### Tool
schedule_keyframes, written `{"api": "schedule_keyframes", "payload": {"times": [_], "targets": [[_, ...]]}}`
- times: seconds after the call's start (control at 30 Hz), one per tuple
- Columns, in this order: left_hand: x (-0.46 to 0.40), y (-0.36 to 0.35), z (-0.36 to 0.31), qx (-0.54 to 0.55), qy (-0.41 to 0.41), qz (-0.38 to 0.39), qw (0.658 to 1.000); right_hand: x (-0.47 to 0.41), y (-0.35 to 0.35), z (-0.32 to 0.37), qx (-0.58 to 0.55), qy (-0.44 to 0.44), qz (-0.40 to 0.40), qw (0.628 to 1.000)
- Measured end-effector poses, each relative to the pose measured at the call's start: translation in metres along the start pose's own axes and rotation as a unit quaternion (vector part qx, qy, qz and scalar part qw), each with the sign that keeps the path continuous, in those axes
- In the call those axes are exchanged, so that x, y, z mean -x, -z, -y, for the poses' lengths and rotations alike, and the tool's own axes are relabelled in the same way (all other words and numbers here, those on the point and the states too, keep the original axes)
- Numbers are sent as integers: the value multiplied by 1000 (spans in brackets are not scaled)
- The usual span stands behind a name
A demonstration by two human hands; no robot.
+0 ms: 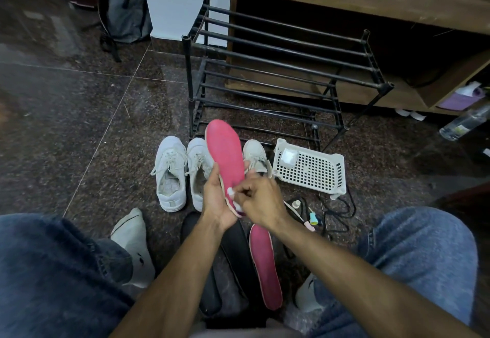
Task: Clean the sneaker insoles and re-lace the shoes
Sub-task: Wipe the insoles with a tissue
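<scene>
Left hand (216, 200) grips a thin, floppy pink foam insole (225, 152) at its heel; right hand (261, 200) pinches a small white wipe (231, 192) against it.

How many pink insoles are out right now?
2. One pink insole is held up in the left hand while the right hand wipes its heel end. The second insole lies on the floor between the knees. Others may still be inside shoes.

Pink insole (225, 149) held upright, its heel seemingly wiped.
</scene>
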State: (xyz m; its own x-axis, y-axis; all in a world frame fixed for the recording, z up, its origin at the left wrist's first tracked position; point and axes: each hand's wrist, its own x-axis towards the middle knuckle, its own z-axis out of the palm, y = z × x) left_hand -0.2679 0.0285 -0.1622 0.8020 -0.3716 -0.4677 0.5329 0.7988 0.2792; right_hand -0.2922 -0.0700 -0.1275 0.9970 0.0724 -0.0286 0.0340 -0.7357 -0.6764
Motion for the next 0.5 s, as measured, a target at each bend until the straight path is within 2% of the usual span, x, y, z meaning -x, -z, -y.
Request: {"api": "schedule_keyframes", "payload": {"times": [0.1, 0.17, 0.23, 0.33, 0.4, 0.47, 0.5], "targets": [[-2, 6, -2, -3, 3, -27, 1000, 17, -2, -6, -4, 40, 35, 999], [-1, 3, 5, -6, 7, -27, 1000, 7, 3, -13, 40, 60, 17, 997], [0, -2, 11, -5, 4, -15, 1000, -8, 6, -18, 74, 46, -25, 996], [4, -4, 10, 1, -1, -9, 1000, -16, 0, -21, 37, -1, -54, 998], [3, 2, 9, -13, 6, -27, 1000, -11, -8, -25, 0, -10, 5, 1000], [-2, 13, 10, -49, 9, -77, 996, 0, -9, -30, -43, -23, 107, 993], [-4, 21, 11, -77, 10, -103, 992, 3, -6, -34, -27, -20, 170, 985]]}}
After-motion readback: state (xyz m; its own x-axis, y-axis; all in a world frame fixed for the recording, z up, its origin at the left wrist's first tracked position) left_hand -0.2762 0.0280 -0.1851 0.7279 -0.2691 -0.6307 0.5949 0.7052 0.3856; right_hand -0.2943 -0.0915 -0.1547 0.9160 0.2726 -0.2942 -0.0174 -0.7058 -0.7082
